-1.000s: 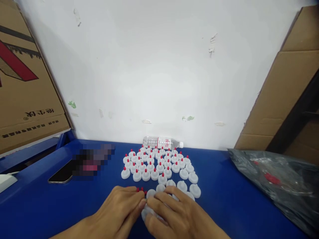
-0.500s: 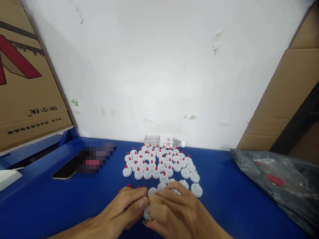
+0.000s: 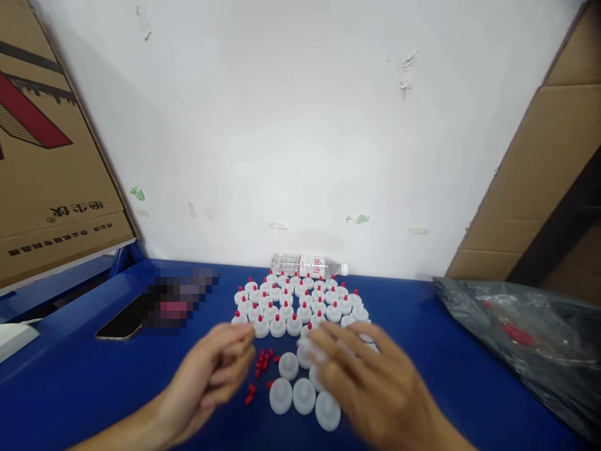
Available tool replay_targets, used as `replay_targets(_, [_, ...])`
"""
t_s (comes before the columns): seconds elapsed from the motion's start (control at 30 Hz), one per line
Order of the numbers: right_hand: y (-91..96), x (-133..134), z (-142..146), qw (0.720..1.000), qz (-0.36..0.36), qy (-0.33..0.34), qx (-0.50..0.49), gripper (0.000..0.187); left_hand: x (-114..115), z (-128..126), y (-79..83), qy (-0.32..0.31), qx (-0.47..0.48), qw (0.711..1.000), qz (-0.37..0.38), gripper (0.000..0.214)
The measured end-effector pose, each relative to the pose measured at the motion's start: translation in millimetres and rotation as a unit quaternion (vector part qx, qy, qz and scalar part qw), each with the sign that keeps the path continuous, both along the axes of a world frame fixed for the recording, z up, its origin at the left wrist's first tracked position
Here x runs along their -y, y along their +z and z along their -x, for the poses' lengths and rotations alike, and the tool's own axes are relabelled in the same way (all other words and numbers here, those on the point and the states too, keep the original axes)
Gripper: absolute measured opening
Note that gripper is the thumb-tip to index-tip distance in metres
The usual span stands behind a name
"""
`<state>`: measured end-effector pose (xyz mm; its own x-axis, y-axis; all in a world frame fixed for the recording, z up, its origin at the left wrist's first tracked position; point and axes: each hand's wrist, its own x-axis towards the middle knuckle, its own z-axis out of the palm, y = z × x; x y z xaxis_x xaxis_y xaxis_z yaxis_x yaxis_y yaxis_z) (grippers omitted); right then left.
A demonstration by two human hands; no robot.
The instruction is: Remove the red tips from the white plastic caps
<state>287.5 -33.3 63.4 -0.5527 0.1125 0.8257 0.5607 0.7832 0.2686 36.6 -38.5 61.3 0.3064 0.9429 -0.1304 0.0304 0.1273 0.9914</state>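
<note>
My left hand [image 3: 211,379] is raised at the lower left, its fingers curled and pressed together; whatever may be in them is hidden. Beside it on the blue table lie several small loose red caps [image 3: 263,360]. My right hand [image 3: 375,382] hovers over the round white lids, smeared by motion. A whitish blur shows at its fingertips; I cannot tell whether they grip a lid. Near it sit several white lids [image 3: 304,396] without red tips. Behind, rows of white lids carry red caps on their nozzles [image 3: 277,326].
A clear plastic bottle [image 3: 310,265] lies against the white wall. A phone [image 3: 119,319] rests on the left of the table [image 3: 436,376], near a blurred-out patch. At right lies a dark plastic bag [image 3: 498,313]. Cardboard boxes stand left [image 3: 56,163] and right [image 3: 530,169].
My hands were together around a whitish piece; now they are apart. The left has shifted left, the right to the right and forward. Red caps and white lids between them are uncovered.
</note>
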Motion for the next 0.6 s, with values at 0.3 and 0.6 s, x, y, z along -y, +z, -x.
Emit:
replay_targets(0.3, [-10.6, -31, -39, 0.972, 0.187, -0.139, -0.032, 0.024, -17, 9, -7.6, -0.032, -0.237, 0.923, -0.302, 0.037])
replay_targets(0.6, [-17.1, -30, -34, 0.946, 0.307, -0.101, 0.031, 0.028, -19, 5, -11.0, -0.06, -0.366, 0.852, -0.369, 0.024])
